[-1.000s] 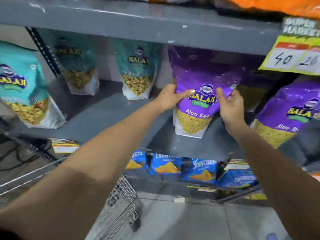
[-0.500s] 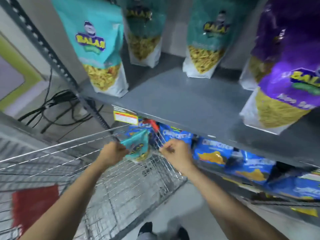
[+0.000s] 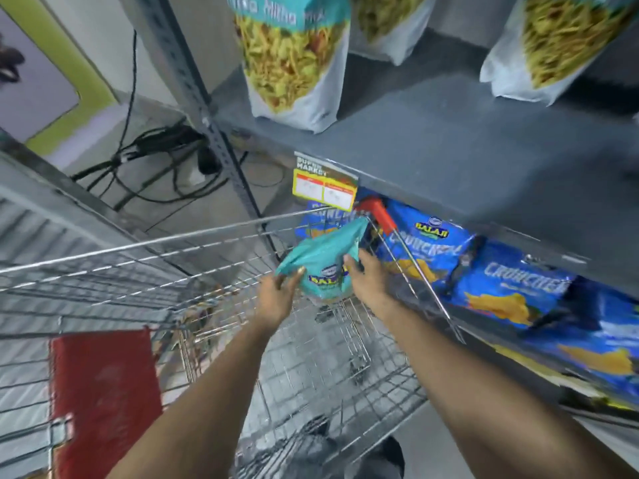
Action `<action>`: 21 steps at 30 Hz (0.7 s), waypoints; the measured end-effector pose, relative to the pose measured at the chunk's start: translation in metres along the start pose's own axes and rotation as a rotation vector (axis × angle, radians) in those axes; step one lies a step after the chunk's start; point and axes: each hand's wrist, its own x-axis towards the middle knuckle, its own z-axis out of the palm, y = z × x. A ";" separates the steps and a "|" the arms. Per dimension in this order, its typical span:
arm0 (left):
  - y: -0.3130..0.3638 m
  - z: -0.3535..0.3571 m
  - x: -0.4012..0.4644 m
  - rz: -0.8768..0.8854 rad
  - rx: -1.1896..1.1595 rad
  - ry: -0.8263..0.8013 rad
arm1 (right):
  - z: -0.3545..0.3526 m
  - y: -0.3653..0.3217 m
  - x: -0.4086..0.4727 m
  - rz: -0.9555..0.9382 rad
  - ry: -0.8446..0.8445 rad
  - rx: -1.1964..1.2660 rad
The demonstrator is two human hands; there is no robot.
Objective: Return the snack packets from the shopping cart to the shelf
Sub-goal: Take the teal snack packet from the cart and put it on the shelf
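Red flap (image 3: 103, 402): flat plastic panel at lower left, set against the wire of the cart's near end.
Shopping cart (image 3: 145, 243): chrome wire basket, seen from above, drawn up close to the shelving; far corner capped by a red plastic bumper (image 3: 377, 210).
Cables (image 3: 155, 157): dark bundle lying on the floor beyond the cart, beside the slotted shelf upright (image 3: 193, 98).
Left hand (image 3: 276, 297): closed on the lower left edge of the teal packet, thumb laid across the front face.
Teal snack packet (image 3: 325, 261): held between both hands above the far end of the cart basket, tilted, top corner pointing up toward the price tag; "Balaji" logo facing the camera; clear of the cart floor, below shelf level.
Right hand (image 3: 370, 281): closed on the packet's right edge, fingers wrapped behind it.
Price tag (image 3: 325, 188): yellow and red card hanging from the front lip of the shelf, just above the packet.
Grey shelf (image 3: 449, 160): metal board at upper right, bearing upright teal-and-white pouches (image 3: 290, 63) showing yellow snack mix; wide bare stretch in front of them.
Blue packets (image 3: 511, 292): row lying on the lower shelf board, right of the cart, printed "Crunchex".
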 end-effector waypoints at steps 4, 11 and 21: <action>0.023 -0.031 -0.010 0.103 0.085 0.009 | -0.018 -0.027 -0.035 -0.100 0.105 0.054; 0.177 -0.074 -0.059 0.455 0.088 -0.105 | -0.113 -0.134 -0.106 -0.233 0.311 0.340; 0.386 -0.022 -0.081 0.936 0.049 -0.052 | -0.288 -0.228 -0.082 -0.487 0.660 0.390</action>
